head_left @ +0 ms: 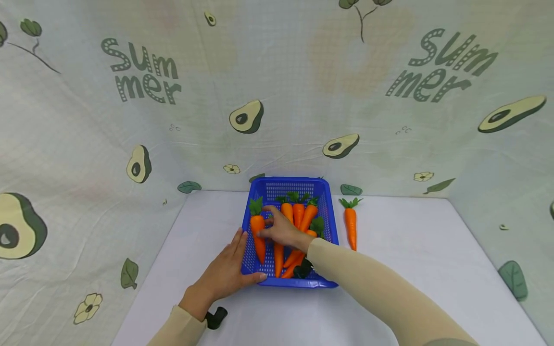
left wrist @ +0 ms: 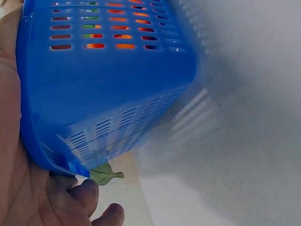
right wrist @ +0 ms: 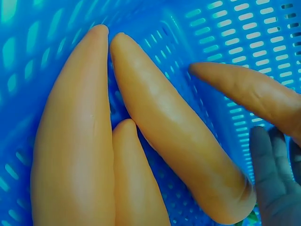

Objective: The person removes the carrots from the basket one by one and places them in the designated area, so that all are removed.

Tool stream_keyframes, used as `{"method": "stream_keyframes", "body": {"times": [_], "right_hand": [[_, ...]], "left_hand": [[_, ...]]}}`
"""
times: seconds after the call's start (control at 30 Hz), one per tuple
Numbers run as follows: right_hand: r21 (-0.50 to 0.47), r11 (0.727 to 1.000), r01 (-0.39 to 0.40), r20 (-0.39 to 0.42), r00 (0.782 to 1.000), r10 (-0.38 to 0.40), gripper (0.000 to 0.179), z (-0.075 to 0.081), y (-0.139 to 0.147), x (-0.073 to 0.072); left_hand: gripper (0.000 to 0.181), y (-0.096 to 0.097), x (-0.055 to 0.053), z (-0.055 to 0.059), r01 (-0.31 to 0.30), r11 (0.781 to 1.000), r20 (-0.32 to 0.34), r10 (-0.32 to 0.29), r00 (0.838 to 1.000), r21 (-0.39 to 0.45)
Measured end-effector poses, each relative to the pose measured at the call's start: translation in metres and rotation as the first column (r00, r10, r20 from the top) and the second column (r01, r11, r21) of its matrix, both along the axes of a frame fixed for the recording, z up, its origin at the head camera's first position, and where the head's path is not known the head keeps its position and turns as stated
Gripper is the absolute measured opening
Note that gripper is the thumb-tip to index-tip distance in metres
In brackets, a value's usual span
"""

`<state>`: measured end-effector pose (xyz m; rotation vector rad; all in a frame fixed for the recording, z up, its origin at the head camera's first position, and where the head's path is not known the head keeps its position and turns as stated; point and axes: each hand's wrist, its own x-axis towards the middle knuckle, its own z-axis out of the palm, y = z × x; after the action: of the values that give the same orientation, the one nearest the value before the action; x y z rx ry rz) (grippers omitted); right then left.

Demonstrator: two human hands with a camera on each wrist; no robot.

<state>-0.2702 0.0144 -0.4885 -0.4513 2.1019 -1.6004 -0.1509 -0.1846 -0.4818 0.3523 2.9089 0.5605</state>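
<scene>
A blue plastic basket [head_left: 298,282] with slotted walls holds several orange carrots with green tops. My left hand [head_left: 225,271] rests against its near left corner, fingers straight along the side and thumb across the near rim. In the left wrist view, the palm [left wrist: 23,188] lies against the basket rim. Inside the basket, my right hand [head_left: 283,229] is at the leftmost carrot [head_left: 257,226], its thumb beside the carrot and fingers spread near the leafy end. The right wrist view shows this carrot [right wrist: 249,89] just above the fingers, which are not wrapped round it.
One carrot [head_left: 351,226] lies on the white table [head_left: 402,250], right of the basket. A printed cloth [head_left: 294,86] with avocados hangs behind and at both sides. Dark wrist cameras show at the left wrist and under the right forearm.
</scene>
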Motion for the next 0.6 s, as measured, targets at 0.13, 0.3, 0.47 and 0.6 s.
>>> {"method": "stream_keyframes", "body": {"times": [0.13, 0.3, 0.47, 0.6], "right_hand": [[0.009, 1.000, -0.005, -0.020, 1.000, 0.005, 0.076, 0.002, 0.002, -0.001], [0.017, 1.000, 0.013, -0.034, 0.999, -0.012, 0.075, 0.004, 0.004, -0.001], [-0.020, 0.999, 0.044, -0.027, 0.999, -0.044, 0.076, 0.008, 0.005, -0.002], [-0.038, 0.997, 0.064, -0.035, 0.997, -0.066, 0.077, 0.014, 0.006, -0.002]], "left_hand": [[0.124, 0.000, 0.000, 0.000, -0.002, 1.000, 0.003, 0.002, 1.000, 0.010], [0.125, 0.000, 0.000, 0.000, 0.000, 1.000, -0.001, 0.000, 1.000, 0.016], [0.126, 0.000, 0.001, 0.000, -0.003, 1.000, 0.001, 0.003, 1.000, 0.018], [0.125, 0.000, 0.001, 0.001, -0.004, 1.000, 0.004, 0.004, 1.000, 0.020]]}}
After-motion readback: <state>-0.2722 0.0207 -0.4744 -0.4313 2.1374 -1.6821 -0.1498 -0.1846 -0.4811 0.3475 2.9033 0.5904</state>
